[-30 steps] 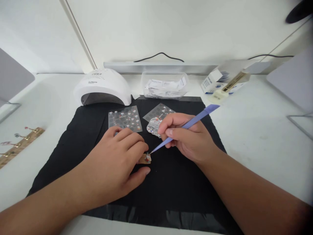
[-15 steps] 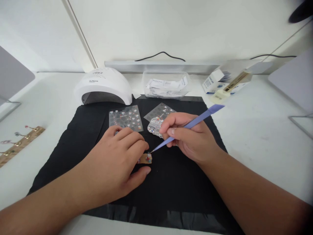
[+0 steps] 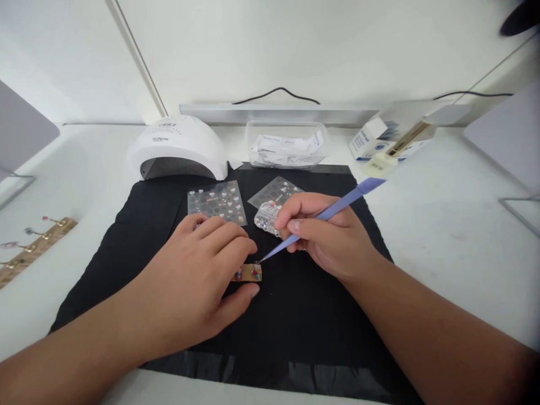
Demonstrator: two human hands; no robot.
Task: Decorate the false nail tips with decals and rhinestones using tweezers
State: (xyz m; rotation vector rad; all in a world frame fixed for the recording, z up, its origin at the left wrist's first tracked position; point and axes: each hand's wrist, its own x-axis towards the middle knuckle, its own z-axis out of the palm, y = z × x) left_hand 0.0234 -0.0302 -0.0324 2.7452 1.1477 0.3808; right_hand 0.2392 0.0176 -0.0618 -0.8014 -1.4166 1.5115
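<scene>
Step in hand, by judgement: detail work at the decorated end (image 3: 256,273) of a wooden strip (image 3: 247,271), mid-frame on the black mat (image 3: 304,332). Right hand (image 3: 316,236) pinches a purple tool (image 3: 352,197) between thumb and fingers, tip at the upper edge of that end; contact cannot be told. Left hand (image 3: 211,264) arches over the strip, thumb and fingers apart; grip hidden. Next move seems to call for a steady strip and light tip pressure.
</scene>
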